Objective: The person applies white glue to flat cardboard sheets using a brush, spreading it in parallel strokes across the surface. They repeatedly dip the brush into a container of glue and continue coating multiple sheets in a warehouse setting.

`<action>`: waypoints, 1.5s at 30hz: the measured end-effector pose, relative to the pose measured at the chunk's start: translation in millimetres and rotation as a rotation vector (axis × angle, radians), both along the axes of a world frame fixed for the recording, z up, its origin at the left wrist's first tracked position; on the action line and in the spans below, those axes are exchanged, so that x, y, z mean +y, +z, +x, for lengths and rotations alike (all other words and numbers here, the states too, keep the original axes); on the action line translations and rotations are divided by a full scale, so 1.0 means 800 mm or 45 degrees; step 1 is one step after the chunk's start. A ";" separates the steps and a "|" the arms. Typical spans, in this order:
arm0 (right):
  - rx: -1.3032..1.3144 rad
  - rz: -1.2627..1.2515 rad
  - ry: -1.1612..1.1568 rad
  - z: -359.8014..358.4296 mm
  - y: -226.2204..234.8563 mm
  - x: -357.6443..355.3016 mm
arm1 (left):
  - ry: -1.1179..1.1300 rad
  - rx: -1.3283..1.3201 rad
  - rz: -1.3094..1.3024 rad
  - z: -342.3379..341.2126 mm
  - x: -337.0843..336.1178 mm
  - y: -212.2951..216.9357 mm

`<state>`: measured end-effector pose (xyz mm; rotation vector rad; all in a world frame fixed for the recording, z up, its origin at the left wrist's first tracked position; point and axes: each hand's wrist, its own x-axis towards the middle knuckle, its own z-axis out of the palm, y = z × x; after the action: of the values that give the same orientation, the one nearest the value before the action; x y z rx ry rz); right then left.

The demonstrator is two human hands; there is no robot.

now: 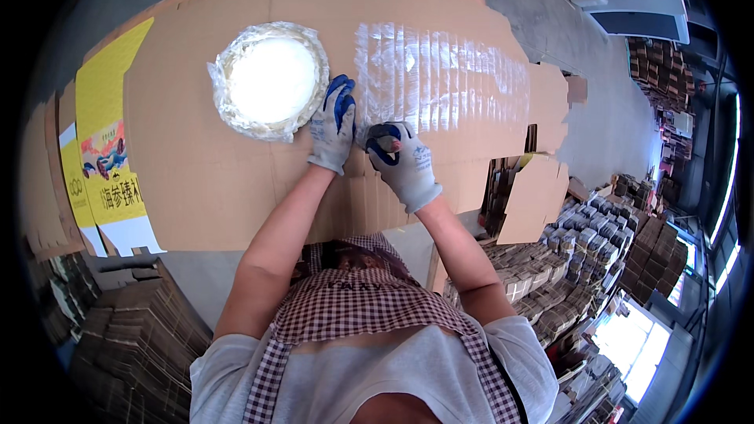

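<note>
Both hands wear grey knit gloves with blue palms: the left hand (333,124) lies flat on a large brown cardboard sheet (204,165), touching a round white dish wrapped in clear film (271,78). The right hand (400,161) pinches a small dark object (383,137) beside shiny clear tape strips (440,78).

A strip of clear shiny plastic film (440,78) is laid flat across the large brown cardboard sheet (212,180); its left end is pressed beside a round film-wrapped white roll (271,78).
</note>
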<state>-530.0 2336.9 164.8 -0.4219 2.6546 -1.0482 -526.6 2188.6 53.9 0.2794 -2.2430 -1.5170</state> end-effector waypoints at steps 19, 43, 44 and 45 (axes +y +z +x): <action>0.112 0.005 0.022 -0.044 -0.001 -0.014 | 0.012 0.030 0.140 0.000 0.001 -0.004; 0.253 0.079 -0.164 0.025 -0.032 0.048 | 0.005 0.037 -0.028 -0.002 0.000 -0.005; 0.307 0.076 -0.239 0.017 -0.038 0.060 | 0.005 0.035 -0.026 -0.002 -0.001 -0.003; 0.285 0.103 -0.367 0.010 -0.041 0.074 | -0.001 0.024 -0.027 -0.001 -0.001 -0.002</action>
<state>-522.1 2396.3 131.9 -0.1488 3.0140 -1.0174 -527.4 2187.4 52.7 0.2568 -2.2437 -1.4888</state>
